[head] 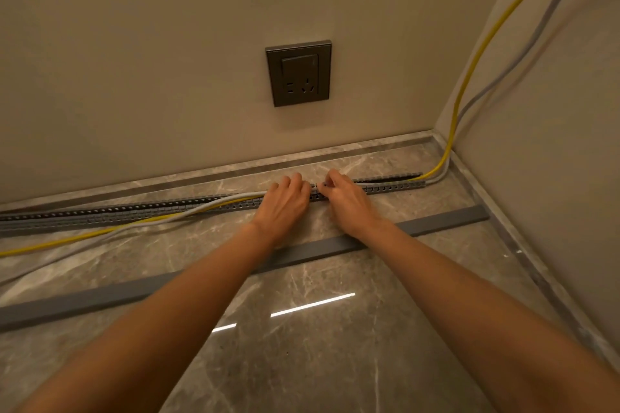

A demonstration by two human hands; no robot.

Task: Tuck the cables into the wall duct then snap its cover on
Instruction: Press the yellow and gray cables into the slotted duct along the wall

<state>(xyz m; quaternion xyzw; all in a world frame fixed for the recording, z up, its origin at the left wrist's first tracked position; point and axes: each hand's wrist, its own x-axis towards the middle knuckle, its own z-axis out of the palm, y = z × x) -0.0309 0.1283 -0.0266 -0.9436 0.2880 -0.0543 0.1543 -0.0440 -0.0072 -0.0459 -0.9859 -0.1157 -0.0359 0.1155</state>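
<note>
A long grey slotted duct (pixel 110 213) lies on the marble floor along the wall base. A yellow cable (pixel 469 70) and a grey cable (pixel 523 54) come down the right wall and enter the duct's right end. Right of my hands they lie inside the duct; left of my hands both spill out over its front edge onto the floor. My left hand (pixel 285 199) and my right hand (pixel 345 199) press on the duct side by side, fingers curled over the cables. The flat grey cover (pixel 446 220) lies loose on the floor, partly under my forearms.
A dark wall socket (pixel 298 74) with a switch sits above the duct. The room corner (pixel 436 134) closes off the right side. The polished marble floor (pixel 318 339) reflects a ceiling light.
</note>
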